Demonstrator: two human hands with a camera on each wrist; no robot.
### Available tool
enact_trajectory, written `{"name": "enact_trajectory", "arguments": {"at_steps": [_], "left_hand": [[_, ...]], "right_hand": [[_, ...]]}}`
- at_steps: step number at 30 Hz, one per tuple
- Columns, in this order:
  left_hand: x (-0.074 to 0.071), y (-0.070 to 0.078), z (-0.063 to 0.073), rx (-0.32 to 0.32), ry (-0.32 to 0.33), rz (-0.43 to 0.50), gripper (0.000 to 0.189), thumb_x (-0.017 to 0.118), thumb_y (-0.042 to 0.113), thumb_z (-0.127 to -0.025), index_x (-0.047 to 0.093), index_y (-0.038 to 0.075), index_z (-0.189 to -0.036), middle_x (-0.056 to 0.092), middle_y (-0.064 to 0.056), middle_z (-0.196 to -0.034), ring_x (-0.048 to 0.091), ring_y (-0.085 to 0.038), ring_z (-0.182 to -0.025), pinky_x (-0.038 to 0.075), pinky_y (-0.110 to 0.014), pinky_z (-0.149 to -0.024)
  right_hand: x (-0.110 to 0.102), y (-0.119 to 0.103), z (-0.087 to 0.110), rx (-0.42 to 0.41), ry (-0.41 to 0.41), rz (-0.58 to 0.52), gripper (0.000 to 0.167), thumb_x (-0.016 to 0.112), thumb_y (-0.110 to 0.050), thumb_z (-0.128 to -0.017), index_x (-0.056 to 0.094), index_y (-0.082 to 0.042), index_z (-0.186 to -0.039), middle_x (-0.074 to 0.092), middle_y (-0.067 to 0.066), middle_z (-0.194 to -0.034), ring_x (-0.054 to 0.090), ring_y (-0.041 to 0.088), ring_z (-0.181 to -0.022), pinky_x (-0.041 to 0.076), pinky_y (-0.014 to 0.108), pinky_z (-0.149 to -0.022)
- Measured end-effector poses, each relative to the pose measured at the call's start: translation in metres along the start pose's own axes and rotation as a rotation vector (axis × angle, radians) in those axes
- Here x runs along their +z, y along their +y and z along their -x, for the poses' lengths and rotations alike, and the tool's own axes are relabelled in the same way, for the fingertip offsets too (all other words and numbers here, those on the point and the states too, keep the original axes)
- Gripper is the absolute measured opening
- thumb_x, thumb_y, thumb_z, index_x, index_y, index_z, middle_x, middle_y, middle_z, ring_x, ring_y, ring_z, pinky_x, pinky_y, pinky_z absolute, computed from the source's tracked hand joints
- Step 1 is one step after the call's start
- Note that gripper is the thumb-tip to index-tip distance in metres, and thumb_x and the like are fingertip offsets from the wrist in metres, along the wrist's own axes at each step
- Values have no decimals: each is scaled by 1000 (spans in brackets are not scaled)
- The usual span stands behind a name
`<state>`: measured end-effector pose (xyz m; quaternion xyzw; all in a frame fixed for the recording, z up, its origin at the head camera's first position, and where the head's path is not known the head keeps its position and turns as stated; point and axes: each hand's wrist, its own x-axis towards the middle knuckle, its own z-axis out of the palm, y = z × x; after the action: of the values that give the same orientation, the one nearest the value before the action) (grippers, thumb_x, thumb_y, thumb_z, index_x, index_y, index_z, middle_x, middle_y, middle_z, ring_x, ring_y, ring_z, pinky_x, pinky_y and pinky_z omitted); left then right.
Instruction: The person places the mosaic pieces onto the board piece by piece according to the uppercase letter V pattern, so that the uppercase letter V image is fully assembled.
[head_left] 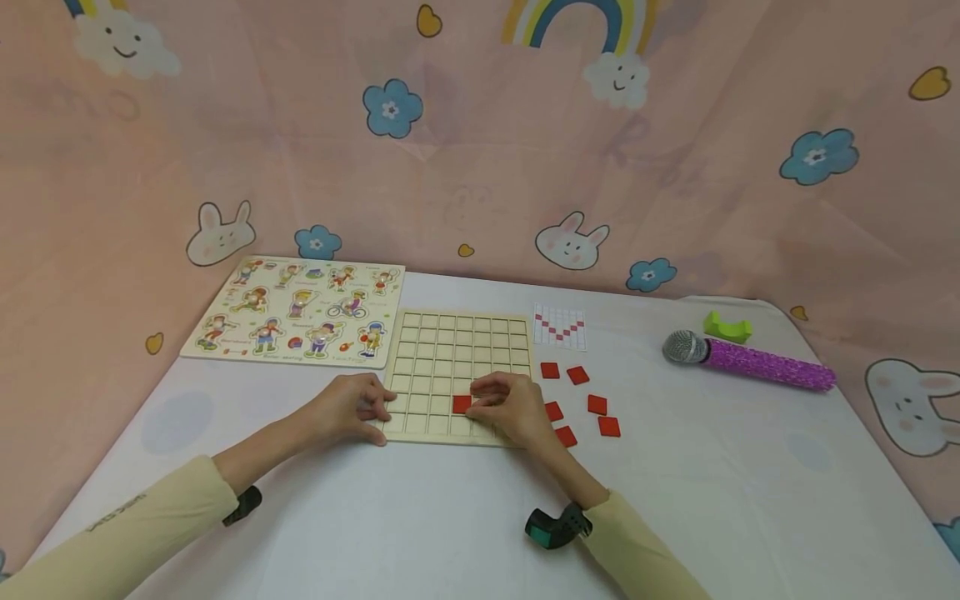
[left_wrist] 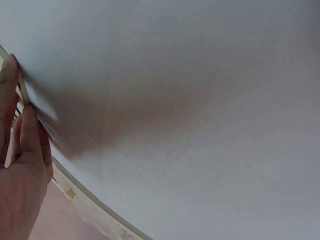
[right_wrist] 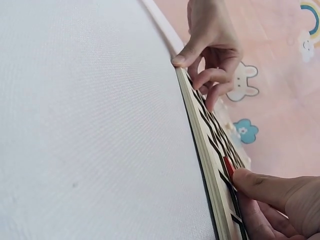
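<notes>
In the head view a light wooden grid board (head_left: pixel 427 322) lies flat in front of the person. The left hand (head_left: pixel 347 408) holds it by the near left corner, thumb at the front edge and bent fingers along the left side. Over the lower right part of the board, the right hand (head_left: pixel 512 407) pinches a red square tile (head_left: pixel 461 404) between thumb and fingers, low at a cell near the front. The right wrist view shows the thumb against this red tile (right_wrist: pixel 229 166), close on the grid. Several loose red tiles (head_left: pixel 597 405) lie right of the board.
A small pattern card (head_left: pixel 559 327) with red squares lies beyond the loose tiles. At the back left is a picture puzzle board (head_left: pixel 292 312). A purple glitter microphone (head_left: pixel 765 364) and a green plastic piece (head_left: pixel 727 327) lie right. A pink printed cloth (head_left: pixel 465 150) hangs behind.
</notes>
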<state>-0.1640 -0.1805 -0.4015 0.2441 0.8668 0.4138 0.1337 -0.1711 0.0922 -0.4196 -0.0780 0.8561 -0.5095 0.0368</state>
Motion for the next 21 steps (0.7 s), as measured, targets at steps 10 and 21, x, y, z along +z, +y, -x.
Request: {"name": "enact_trajectory", "arguments": {"at_steps": [10,21], "left_hand": [[0,2,2,11,5,0,22,85,0,-64,65,0,-72,61,-13,-100,59,-37,-110,57,-20,-81],[0,0,0,20,0,-15,22,85,2,-65,64,2,-72,62,-13,-103,59,-36,-111,57,-20,-82]], "right_hand": [[1,3,0,-3,-4,-66,27,82,-3,-72,71,-3,-97,71,6,-88,70,16,-74,59,31,-81],[-23,4,6,77,-34,-205,33,80,-5,-77,67,-3,-107,70,10,-100,70,18,-85,58,25,-83]]}}
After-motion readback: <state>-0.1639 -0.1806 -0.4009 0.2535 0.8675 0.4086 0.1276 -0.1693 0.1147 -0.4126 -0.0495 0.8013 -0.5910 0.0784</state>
